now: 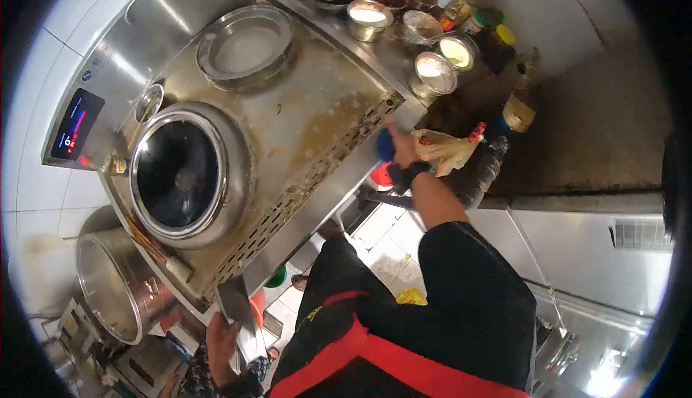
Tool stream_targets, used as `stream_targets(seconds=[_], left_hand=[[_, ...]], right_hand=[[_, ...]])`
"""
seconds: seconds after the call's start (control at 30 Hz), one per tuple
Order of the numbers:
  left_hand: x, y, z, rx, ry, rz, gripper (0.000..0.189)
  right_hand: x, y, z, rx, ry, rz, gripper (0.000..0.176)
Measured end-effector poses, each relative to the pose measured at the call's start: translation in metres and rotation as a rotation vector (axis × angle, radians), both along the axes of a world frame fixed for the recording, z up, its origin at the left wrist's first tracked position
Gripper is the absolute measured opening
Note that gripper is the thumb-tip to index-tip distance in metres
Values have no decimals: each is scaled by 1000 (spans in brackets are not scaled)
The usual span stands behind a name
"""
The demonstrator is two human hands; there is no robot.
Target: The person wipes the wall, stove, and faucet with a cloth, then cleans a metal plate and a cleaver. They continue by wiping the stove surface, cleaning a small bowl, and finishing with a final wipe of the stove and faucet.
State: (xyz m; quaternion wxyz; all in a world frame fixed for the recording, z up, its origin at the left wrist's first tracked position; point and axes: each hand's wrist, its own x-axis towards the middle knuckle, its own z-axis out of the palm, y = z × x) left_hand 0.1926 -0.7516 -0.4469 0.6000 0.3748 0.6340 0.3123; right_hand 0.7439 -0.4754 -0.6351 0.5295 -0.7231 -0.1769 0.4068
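My right hand [405,149], with a dark band at the wrist, is at the front edge of the steel cooktop [310,131], its fingers around a small blue object [386,146]. A crumpled plastic bag [443,151] lies just beside that hand. At the lower left, my left hand [222,337] is closed at the end of a flat grey metal blade-like piece [235,301], near the cooktop's lower corner; motion blurs it. A large round pot with a dark lid [180,175] and a shallow round pan [245,43] stand on the cooktop.
Seasoning bowls [432,74] and bottles line the shelf at the top. A tall steel pot [112,290] stands at the left, below a lit control panel [75,127]. Patterned clothing [202,373] shows at the bottom left. A green container [277,277] is below the cooktop.
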Motion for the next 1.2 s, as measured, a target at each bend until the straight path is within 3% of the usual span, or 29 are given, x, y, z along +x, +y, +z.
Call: stream_targets(seconds=[0.03,0.07,0.13,0.2,0.23,0.27,0.3,0.37,0.4,0.43,0.47,0.53,0.57,0.6,0.67,0.73,0.8,0.9,0.97,1.0,1.07,1.13,1.2], left_hand=[[2,21,-2,-40,-34,-106,35],[-8,30,-22,-14,173,-200,37],[2,60,-32,-44,314,-351,35],[20,93,-42,-56,368,-540,36],[29,111,-47,-46,362,-632,37],[56,141,-19,4,308,-762,38],[44,136,-66,7,153,-738,38],[67,144,-61,61,183,-705,39],[77,155,-60,66,194,-681,39],[83,162,-60,39,182,-748,41],[83,162,-61,-1,158,-821,42],[74,161,-100,-42,112,-814,44],[70,162,-104,-59,90,-810,45],[67,163,-109,-77,69,-805,47],[74,177,-93,24,42,-814,48],[80,174,-91,78,21,-803,49],[81,170,-95,-50,3,-622,48],[80,164,-115,15,-42,-584,43],[89,169,-114,32,63,-660,43],[91,168,-112,33,172,-743,43],[95,153,-108,166,229,-606,41],[109,148,-81,210,473,-631,39],[113,137,-106,277,532,-542,36]], right_hand=[[36,9,-6,-199,-368,272,55],[68,18,-12,-462,-862,595,66],[110,33,-21,-688,-1174,868,92],[113,38,-21,-582,-1049,701,54],[109,37,-18,-367,-752,433,41],[96,32,-13,-83,-406,147,39],[81,27,-3,95,-217,-52,49],[82,33,-27,-12,-167,-239,56],[81,30,-48,112,-65,-274,58],[88,19,-66,32,167,-178,45],[75,8,-63,20,170,-167,45],[26,-4,-44,-158,-332,-190,44],[-4,-18,0,-228,-190,-131,46],[-17,-35,4,-229,-189,-114,46],[-34,-58,6,-212,-62,157,50],[-53,-76,16,-285,36,667,46],[-96,-82,82,-355,-230,1182,40],[-146,-96,99,-110,-361,1382,42],[-169,-93,103,354,-581,1545,39],[-175,-90,103,384,-571,1579,39],[-184,-83,98,324,-778,1723,25],[-189,-81,93,367,-882,1809,20],[-192,-81,87,402,-1011,1860,16]])
